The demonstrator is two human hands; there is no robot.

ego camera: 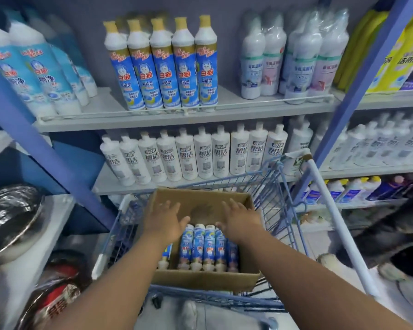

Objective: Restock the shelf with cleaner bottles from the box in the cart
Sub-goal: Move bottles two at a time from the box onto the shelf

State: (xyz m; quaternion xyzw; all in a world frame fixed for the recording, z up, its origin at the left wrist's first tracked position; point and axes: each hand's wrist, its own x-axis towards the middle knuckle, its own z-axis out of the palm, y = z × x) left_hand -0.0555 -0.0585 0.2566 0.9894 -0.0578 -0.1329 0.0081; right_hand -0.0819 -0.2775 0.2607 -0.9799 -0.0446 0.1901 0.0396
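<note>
Below, both hands are held over the cardboard box (202, 279) in the blue cart (281, 210); left hand (163, 221) and right hand (242, 221) spread, nothing gripped; approx. five blue cleaner bottles (203, 246) lie flat at the box's near end, far half bare; five "白猫" bottles (162, 65) are lined on the upper shelf (157, 117).

The box (204, 279) is set in the cart (281, 210), which is parked before the shelf (153, 115). Bottles (206, 246) are laid side by side in the near half of the box. The left hand (163, 221) and right hand (242, 222) are held spread above them, left and right. On the shelf a row of bottles (163, 67) is stood upright, with another row (193, 156) on the level below, behind the cart.
</note>
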